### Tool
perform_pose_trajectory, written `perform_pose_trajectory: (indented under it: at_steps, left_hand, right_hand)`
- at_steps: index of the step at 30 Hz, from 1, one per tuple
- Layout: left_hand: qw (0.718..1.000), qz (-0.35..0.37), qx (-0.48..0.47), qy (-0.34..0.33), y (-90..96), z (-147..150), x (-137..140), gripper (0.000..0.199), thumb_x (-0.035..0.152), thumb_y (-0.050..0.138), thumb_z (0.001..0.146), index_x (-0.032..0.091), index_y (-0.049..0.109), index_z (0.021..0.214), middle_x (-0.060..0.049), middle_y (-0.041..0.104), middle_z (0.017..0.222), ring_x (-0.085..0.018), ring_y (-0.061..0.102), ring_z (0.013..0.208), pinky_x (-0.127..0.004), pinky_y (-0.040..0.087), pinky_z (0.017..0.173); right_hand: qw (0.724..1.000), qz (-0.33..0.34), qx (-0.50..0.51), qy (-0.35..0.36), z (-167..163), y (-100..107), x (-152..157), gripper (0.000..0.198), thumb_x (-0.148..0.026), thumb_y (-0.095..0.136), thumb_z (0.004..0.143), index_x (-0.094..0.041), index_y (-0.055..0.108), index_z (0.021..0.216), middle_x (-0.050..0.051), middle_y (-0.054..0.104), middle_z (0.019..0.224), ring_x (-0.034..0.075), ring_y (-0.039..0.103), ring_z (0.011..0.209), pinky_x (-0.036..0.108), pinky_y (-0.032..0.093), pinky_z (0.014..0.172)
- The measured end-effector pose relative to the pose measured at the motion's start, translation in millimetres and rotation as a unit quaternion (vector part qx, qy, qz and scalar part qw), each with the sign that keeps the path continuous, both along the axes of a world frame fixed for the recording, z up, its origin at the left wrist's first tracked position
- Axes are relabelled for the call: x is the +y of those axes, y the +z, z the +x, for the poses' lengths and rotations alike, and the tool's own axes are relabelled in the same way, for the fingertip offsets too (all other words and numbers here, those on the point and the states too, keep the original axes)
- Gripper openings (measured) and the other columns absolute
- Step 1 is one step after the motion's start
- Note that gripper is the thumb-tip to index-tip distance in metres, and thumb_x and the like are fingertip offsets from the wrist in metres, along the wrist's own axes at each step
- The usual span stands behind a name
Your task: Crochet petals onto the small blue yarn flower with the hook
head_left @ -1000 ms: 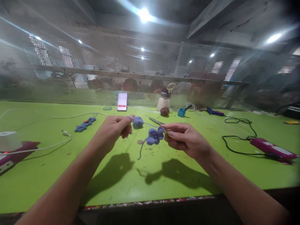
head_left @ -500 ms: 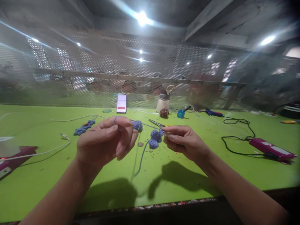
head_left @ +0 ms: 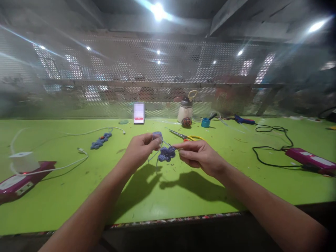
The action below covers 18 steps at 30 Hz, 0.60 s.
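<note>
My right hand [head_left: 198,155] is closed in a pinch on what looks like a thin crochet hook [head_left: 169,144], its tip pointing left. A small purple-blue crocheted flower [head_left: 166,154] with puffy petals hangs by the hook, just left of my right fingertips. My left hand [head_left: 144,147] pinches the purple-blue yarn, its fingers partly hidden behind the thumb. Behind my left fingertips lies a ball of the same yarn [head_left: 157,134]. A loose yarn tail dangles below the flower. Scissors [head_left: 181,134] with yellow and orange handles lie just beyond my right hand.
A finished-looking crocheted strip [head_left: 101,140] lies left. At the back are a phone [head_left: 139,113], a bottle [head_left: 185,112], a dark multicoloured ball [head_left: 186,122], a turquoise container [head_left: 205,122] and a glue gun [head_left: 244,120]. Magenta power strips [head_left: 309,159] and cables flank both sides.
My left hand has turned over and moved right, close to my right hand, its fingers now pinching. The flower has swung and shows its petals more openly; the view has shifted slightly.
</note>
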<state>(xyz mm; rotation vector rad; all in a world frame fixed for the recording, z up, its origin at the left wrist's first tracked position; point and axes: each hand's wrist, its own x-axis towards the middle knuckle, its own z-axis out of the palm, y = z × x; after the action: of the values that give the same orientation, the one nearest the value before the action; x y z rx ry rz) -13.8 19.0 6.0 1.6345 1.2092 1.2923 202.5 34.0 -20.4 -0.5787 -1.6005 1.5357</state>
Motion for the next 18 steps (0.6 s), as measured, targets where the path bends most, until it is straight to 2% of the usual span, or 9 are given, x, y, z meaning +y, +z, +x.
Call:
perform_pose_trajectory:
  at_steps: [1, 3, 5, 8, 10, 12, 14, 16, 18]
  left_hand:
    - [1.0, -0.018, -0.013, 0.002, 0.5, -1, 0, 0.012, 0.025, 0.07, 0.072, 0.016, 0.071, 0.065, 0.001, 0.057, 0.056, -0.013, 0.045, 0.056, -0.027, 0.033, 0.057]
    - [0.999, -0.045, -0.029, -0.009, 1.5, -3, -1, 0.025, 0.022, 0.07, 0.068, 0.017, 0.062, 0.045, 0.001, 0.051, 0.047, -0.012, 0.039, 0.051, -0.027, 0.03, 0.054]
    - [0.995, -0.064, -0.063, -0.051, 3.1, -4, -2, 0.03, 0.021, 0.066, 0.066, 0.019, 0.055, 0.038, -0.001, 0.05, 0.047, -0.013, 0.043, 0.052, -0.029, 0.034, 0.055]
    - [0.981, -0.081, -0.151, -0.092, 5.6, 0, -5, 0.037, 0.024, 0.057, 0.065, 0.021, 0.041, 0.032, -0.005, 0.053, 0.054, -0.016, 0.051, 0.063, -0.032, 0.044, 0.066]
    - [0.968, -0.09, -0.213, -0.096, 5.9, 3, -7, 0.036, 0.025, 0.056, 0.067, 0.02, 0.042, 0.034, -0.006, 0.056, 0.061, -0.016, 0.054, 0.069, -0.032, 0.047, 0.072]
    - [0.947, -0.113, -0.281, -0.102, 4.2, 6, -9, 0.027, 0.027, 0.06, 0.069, 0.017, 0.057, 0.044, -0.006, 0.06, 0.07, -0.017, 0.057, 0.075, -0.032, 0.048, 0.074]
    - [0.928, -0.141, -0.321, -0.126, 0.4, 6, -9, 0.013, 0.026, 0.066, 0.07, 0.016, 0.074, 0.069, -0.006, 0.065, 0.08, -0.017, 0.059, 0.079, -0.031, 0.049, 0.074]
    - [0.924, -0.151, -0.313, -0.16, -4.3, 6, -8, 0.032, 0.021, 0.073, 0.067, 0.016, 0.076, 0.099, -0.005, 0.067, 0.09, -0.016, 0.06, 0.082, -0.029, 0.048, 0.076]
    - [0.934, -0.143, -0.267, -0.19, -8.8, 5, -5, 0.053, 0.013, 0.078, 0.064, 0.018, 0.07, 0.116, -0.004, 0.068, 0.094, -0.016, 0.061, 0.085, -0.027, 0.047, 0.08]
  right_hand:
    - [1.0, -0.008, 0.004, -0.003, 0, 1, 0, 0.028, -0.026, 0.075, 0.077, -0.02, 0.077, 0.104, -0.006, 0.043, 0.049, 0.006, 0.03, 0.044, 0.021, 0.015, 0.041]
    - [1.0, -0.024, 0.01, -0.007, 0, 2, 0, 0.026, -0.025, 0.076, 0.076, -0.02, 0.078, 0.101, -0.006, 0.043, 0.049, 0.006, 0.03, 0.044, 0.021, 0.014, 0.041]
    - [0.999, -0.034, 0.013, -0.009, -1, 2, 1, 0.025, -0.025, 0.076, 0.076, -0.02, 0.078, 0.1, -0.006, 0.044, 0.049, 0.005, 0.03, 0.044, 0.021, 0.013, 0.041]
    - [0.999, -0.034, 0.009, -0.007, -4, 0, -1, 0.027, -0.026, 0.074, 0.076, -0.019, 0.078, 0.102, -0.006, 0.043, 0.049, 0.005, 0.029, 0.043, 0.021, 0.013, 0.041]
    - [1.0, -0.021, 0.009, -0.001, -7, -1, -3, 0.027, -0.025, 0.073, 0.077, -0.018, 0.078, 0.102, -0.006, 0.042, 0.048, 0.005, 0.029, 0.043, 0.021, 0.015, 0.041]
    - [1.0, -0.003, 0.004, 0.003, -9, -1, -6, 0.026, -0.023, 0.073, 0.077, -0.018, 0.078, 0.102, -0.006, 0.043, 0.048, 0.005, 0.03, 0.043, 0.022, 0.017, 0.041]
    - [1.0, 0.02, -0.003, -0.005, -10, -1, -7, 0.026, -0.021, 0.072, 0.077, -0.017, 0.078, 0.102, -0.006, 0.044, 0.049, 0.005, 0.031, 0.043, 0.022, 0.019, 0.042]
    - [0.999, 0.041, -0.009, -0.017, -10, 0, -7, 0.028, -0.022, 0.071, 0.078, -0.016, 0.077, 0.104, -0.007, 0.042, 0.048, 0.005, 0.03, 0.043, 0.022, 0.018, 0.043]
    - [0.998, 0.052, -0.011, -0.03, -8, 1, -5, 0.029, -0.023, 0.07, 0.078, -0.015, 0.076, 0.106, -0.008, 0.039, 0.047, 0.005, 0.028, 0.043, 0.023, 0.017, 0.043]
